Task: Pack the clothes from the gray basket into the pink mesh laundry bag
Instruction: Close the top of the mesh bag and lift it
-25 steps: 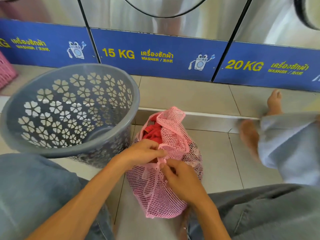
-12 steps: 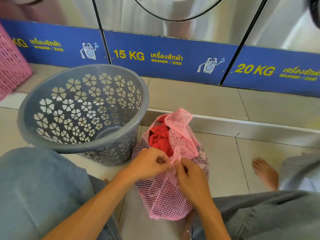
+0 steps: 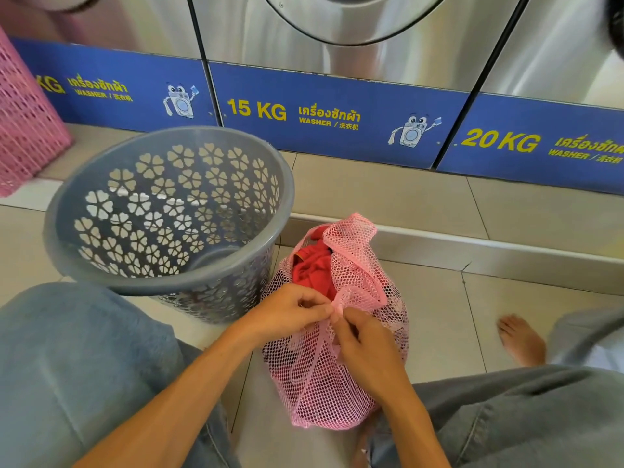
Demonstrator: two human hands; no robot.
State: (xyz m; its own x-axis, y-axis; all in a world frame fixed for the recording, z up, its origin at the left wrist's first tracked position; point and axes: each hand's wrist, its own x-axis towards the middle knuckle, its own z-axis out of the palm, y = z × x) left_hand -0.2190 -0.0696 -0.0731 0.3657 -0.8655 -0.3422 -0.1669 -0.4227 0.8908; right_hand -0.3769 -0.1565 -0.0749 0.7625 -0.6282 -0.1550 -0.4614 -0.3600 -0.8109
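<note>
The pink mesh laundry bag (image 3: 337, 349) stands upright on the tiled floor (image 3: 439, 315), stuffed, with red cloth (image 3: 312, 270) showing at its open top. The left hand (image 3: 290, 314) and right hand (image 3: 366, 349) pinch the mesh together at the bag's near side. Just left, the gray basket (image 3: 169, 214) leans tilted, touching the bag.
</note>
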